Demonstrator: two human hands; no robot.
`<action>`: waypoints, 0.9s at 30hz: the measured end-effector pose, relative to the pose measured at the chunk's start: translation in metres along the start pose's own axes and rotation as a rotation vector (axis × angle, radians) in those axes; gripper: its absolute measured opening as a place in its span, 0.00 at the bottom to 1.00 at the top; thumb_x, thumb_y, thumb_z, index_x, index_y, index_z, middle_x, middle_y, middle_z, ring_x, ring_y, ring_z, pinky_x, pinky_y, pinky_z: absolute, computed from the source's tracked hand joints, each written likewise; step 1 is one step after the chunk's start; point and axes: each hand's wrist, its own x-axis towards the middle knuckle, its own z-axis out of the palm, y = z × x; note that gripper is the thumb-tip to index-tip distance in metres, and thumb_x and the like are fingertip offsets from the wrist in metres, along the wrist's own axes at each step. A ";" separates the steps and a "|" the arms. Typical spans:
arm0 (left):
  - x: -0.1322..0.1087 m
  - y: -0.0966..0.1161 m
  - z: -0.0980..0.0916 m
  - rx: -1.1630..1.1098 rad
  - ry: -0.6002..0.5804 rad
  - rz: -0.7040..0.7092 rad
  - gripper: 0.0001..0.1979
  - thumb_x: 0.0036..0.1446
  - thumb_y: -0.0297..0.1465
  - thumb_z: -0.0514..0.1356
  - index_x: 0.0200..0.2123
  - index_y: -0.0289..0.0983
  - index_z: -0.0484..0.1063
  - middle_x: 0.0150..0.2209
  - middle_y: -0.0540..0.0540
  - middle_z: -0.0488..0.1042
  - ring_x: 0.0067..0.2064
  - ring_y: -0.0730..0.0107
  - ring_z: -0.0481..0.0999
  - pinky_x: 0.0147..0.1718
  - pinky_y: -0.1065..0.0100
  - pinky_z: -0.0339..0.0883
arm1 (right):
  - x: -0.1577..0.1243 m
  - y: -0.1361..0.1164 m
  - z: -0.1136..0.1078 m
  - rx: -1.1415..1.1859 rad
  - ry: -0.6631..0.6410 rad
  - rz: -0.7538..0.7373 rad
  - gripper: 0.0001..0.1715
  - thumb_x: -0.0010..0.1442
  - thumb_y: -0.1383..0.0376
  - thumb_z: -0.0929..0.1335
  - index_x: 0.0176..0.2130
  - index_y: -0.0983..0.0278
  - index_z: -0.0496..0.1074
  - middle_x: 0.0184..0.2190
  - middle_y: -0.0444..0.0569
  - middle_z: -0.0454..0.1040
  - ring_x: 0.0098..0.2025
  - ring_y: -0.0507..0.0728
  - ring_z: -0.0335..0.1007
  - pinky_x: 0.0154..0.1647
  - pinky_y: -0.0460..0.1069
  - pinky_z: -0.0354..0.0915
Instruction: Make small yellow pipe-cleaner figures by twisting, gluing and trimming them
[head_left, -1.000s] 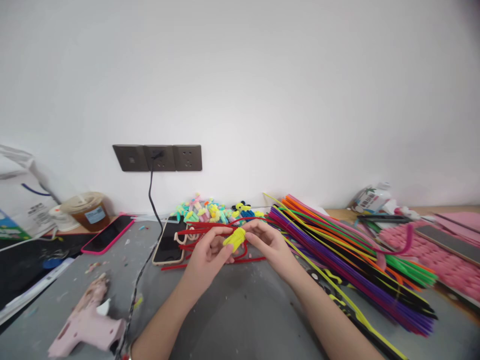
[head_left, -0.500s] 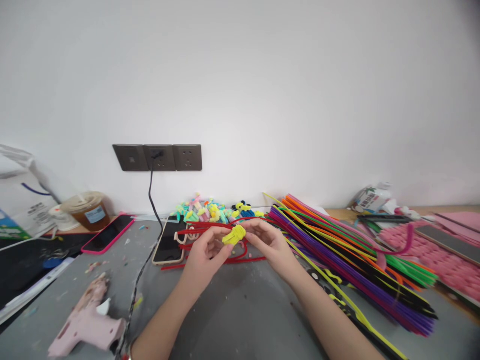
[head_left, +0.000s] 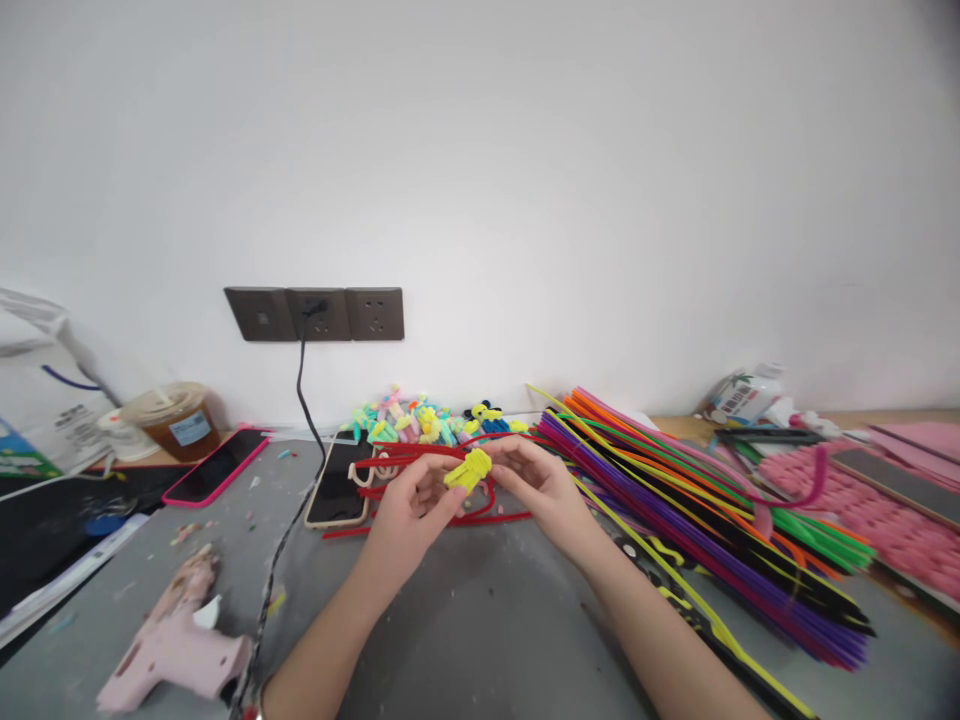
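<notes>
A small yellow pipe-cleaner piece [head_left: 469, 471], bent into a compact bundle, is held up between both hands over the grey table. My left hand [head_left: 411, 508] pinches its lower left side between thumb and fingers. With closed fingertips, my right hand [head_left: 538, 487] grips its upper right end. Red pipe cleaners [head_left: 409, 452] lie just behind and below the hands, partly hidden by them. A phone in a pale case [head_left: 339, 485] lies left of my left hand, under some of the red strands.
Bundled coloured pipe cleaners [head_left: 675, 520] spread across the right side. A pink glue gun [head_left: 172, 640] lies front left beside a black cable [head_left: 289, 535]. Small pastel pieces [head_left: 409, 418] are heaped by the wall. A drink cup [head_left: 176, 420] and pink-cased phone [head_left: 217, 467] are at left.
Both hands keep their grip on the yellow pipe-cleaner piece in nearly the same place. The view has shifted very slightly; nothing else visibly moved.
</notes>
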 end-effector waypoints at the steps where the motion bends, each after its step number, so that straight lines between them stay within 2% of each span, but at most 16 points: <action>1: 0.000 0.001 0.000 -0.010 -0.003 -0.006 0.16 0.54 0.39 0.65 0.42 0.36 0.71 0.35 0.46 0.77 0.34 0.68 0.76 0.35 0.68 0.73 | 0.000 0.000 0.000 0.003 0.000 -0.001 0.14 0.57 0.55 0.72 0.40 0.61 0.75 0.38 0.50 0.78 0.40 0.57 0.75 0.44 0.51 0.70; 8: 0.000 0.006 0.002 -0.066 -0.028 -0.037 0.18 0.52 0.43 0.65 0.40 0.35 0.74 0.32 0.44 0.81 0.33 0.64 0.79 0.32 0.66 0.73 | 0.000 -0.001 0.000 -0.014 0.007 -0.007 0.15 0.58 0.53 0.72 0.39 0.61 0.75 0.38 0.50 0.78 0.40 0.58 0.75 0.44 0.53 0.71; 14: 0.001 0.008 0.000 -0.125 -0.057 -0.117 0.22 0.50 0.47 0.66 0.37 0.32 0.76 0.27 0.42 0.81 0.25 0.67 0.77 0.31 0.64 0.73 | 0.000 -0.004 0.002 -0.001 0.003 0.021 0.16 0.57 0.52 0.72 0.37 0.61 0.73 0.33 0.48 0.78 0.35 0.57 0.75 0.40 0.51 0.72; 21: -0.001 0.010 0.001 -0.193 -0.066 -0.169 0.22 0.51 0.47 0.66 0.35 0.32 0.76 0.26 0.41 0.81 0.25 0.67 0.78 0.33 0.65 0.73 | 0.000 -0.005 0.002 -0.005 0.014 0.026 0.17 0.56 0.51 0.72 0.35 0.61 0.73 0.30 0.47 0.76 0.32 0.56 0.73 0.36 0.50 0.70; 27: 0.000 0.004 -0.001 -0.226 -0.089 -0.169 0.21 0.53 0.45 0.65 0.39 0.32 0.77 0.29 0.41 0.81 0.29 0.66 0.79 0.35 0.66 0.72 | 0.000 -0.005 0.001 -0.024 0.010 0.018 0.16 0.56 0.51 0.72 0.35 0.61 0.72 0.30 0.47 0.76 0.33 0.56 0.73 0.36 0.50 0.70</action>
